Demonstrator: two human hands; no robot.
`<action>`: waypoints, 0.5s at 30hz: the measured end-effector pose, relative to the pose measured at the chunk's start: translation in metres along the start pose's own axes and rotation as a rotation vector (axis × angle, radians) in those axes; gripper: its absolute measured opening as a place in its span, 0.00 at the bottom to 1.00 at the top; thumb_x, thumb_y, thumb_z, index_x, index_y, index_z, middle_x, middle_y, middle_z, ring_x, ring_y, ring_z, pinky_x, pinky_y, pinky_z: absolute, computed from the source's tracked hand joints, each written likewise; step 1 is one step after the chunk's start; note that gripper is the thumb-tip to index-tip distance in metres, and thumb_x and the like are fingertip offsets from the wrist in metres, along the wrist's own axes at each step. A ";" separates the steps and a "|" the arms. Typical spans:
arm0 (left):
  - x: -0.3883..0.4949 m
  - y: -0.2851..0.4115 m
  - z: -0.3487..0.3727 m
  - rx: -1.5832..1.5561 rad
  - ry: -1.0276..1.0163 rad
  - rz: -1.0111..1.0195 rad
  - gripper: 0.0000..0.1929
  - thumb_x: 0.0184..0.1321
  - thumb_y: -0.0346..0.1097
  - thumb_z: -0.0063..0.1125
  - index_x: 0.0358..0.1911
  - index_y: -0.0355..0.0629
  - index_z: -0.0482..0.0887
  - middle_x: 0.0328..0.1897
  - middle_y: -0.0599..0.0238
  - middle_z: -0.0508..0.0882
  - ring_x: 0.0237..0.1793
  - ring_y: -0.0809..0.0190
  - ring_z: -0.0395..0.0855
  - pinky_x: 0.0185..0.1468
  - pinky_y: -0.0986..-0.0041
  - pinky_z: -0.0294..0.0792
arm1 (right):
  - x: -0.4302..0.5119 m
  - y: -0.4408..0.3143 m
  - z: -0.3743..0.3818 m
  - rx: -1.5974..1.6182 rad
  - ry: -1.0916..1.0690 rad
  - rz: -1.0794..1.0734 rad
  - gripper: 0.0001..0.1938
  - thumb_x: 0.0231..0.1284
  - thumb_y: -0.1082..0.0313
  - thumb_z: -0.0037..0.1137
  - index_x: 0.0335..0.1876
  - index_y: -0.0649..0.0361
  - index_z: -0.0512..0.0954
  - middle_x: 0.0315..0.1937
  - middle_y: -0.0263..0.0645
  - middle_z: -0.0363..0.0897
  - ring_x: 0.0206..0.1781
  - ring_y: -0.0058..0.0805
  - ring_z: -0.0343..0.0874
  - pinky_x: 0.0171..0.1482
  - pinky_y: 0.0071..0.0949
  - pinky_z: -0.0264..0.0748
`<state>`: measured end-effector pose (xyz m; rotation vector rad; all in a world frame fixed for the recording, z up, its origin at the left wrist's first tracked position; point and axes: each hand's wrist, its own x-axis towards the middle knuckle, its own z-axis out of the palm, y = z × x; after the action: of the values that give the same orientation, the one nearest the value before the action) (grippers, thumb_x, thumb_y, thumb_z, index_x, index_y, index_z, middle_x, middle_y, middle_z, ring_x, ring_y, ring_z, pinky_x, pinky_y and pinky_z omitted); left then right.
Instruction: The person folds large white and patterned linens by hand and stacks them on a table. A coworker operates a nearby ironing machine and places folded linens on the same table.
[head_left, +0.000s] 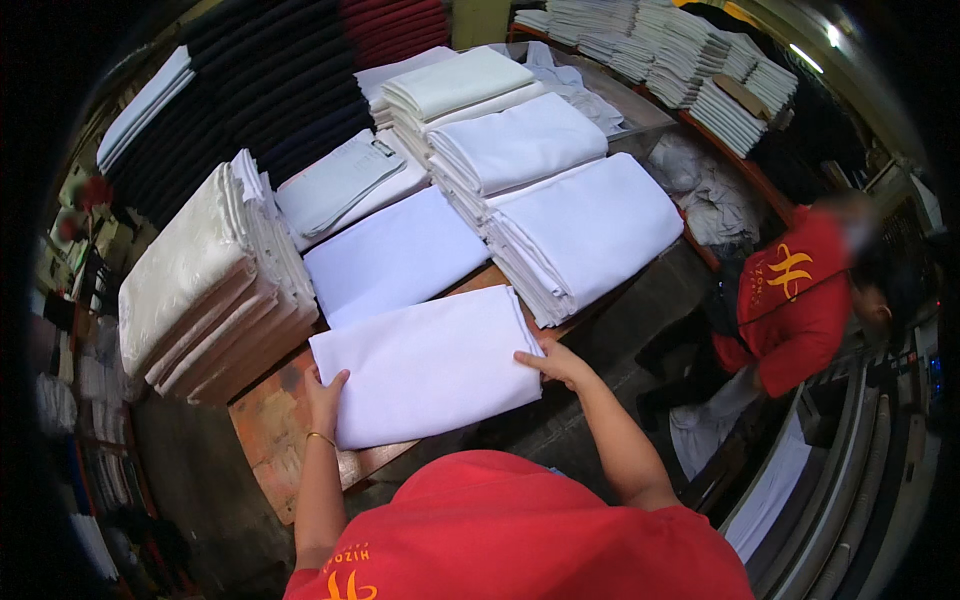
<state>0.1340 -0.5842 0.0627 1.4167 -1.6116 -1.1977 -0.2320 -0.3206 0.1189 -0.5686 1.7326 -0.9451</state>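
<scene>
A folded white cloth (431, 367) lies between my two hands, over the near end of a worn wooden table (274, 442). My left hand (324, 394) grips its left edge, thumb on top and fingers hidden underneath. On the opposite edge, my right hand (559, 362) pinches the cloth in the same way. Just beyond it is another folded white cloth (397, 255). A tall stack of cream patterned cloths (202, 277) rises to the left. Stacked white cloths (589, 225) stand to the right.
A clipboard with papers (341, 184) rests on folded cloth farther back. Dark folded fabrics (277, 82) are piled high behind the table. A person in a red shirt (795, 292) is at the right, near fabric rolls (847, 487). Shelving at the back right holds white cloth stacks (682, 60).
</scene>
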 end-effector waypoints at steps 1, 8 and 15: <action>0.002 0.000 0.001 0.027 0.000 -0.015 0.33 0.47 0.32 0.72 0.55 0.33 0.65 0.52 0.50 0.77 0.49 0.57 0.78 0.52 0.69 0.72 | -0.006 0.003 0.000 -0.020 -0.017 -0.022 0.39 0.51 0.50 0.69 0.63 0.68 0.66 0.49 0.44 0.79 0.52 0.32 0.76 0.51 0.29 0.74; 0.015 0.002 0.007 -0.098 0.007 -0.046 0.28 0.47 0.30 0.71 0.51 0.32 0.70 0.48 0.55 0.80 0.44 0.60 0.79 0.52 0.71 0.71 | -0.023 0.005 0.027 -0.009 0.251 -0.497 0.27 0.51 0.55 0.69 0.51 0.66 0.73 0.44 0.44 0.79 0.47 0.31 0.76 0.51 0.31 0.72; 0.006 0.000 0.018 -0.191 -0.006 0.126 0.30 0.47 0.31 0.71 0.55 0.31 0.71 0.49 0.57 0.80 0.47 0.61 0.79 0.54 0.71 0.71 | -0.021 0.076 0.058 -0.130 0.664 -0.129 0.26 0.55 0.50 0.64 0.49 0.64 0.71 0.43 0.57 0.79 0.47 0.53 0.79 0.49 0.41 0.74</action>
<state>0.1164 -0.5860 0.0557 1.1761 -1.5225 -1.2461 -0.1656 -0.2800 0.0597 -0.4814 2.3831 -1.2062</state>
